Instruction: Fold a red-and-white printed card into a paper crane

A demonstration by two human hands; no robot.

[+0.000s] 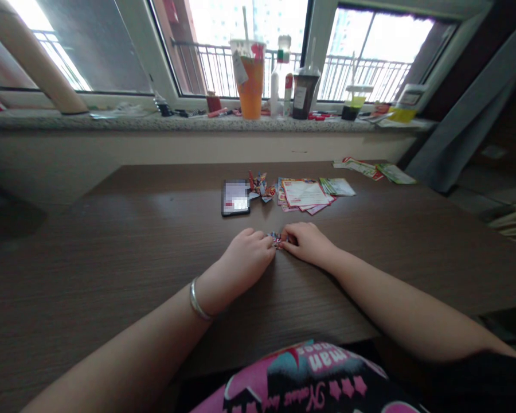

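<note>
My left hand (pixel 248 255) and my right hand (pixel 308 241) meet at the middle of the brown table (pixel 112 246). Both are closed in a pinch on a small folded piece of colourful paper (pixel 278 239) that lies on the tabletop between them. Only a sliver of the paper shows between the fingertips. A silver bangle (pixel 196 300) circles my left wrist.
Beyond the hands lie a phone (pixel 235 197), several folded paper cranes (pixel 261 187) and a stack of printed paper sheets (pixel 305 194). More leaflets (pixel 372 170) lie at the far right. Drink cups (pixel 251 77) and bottles stand on the window sill.
</note>
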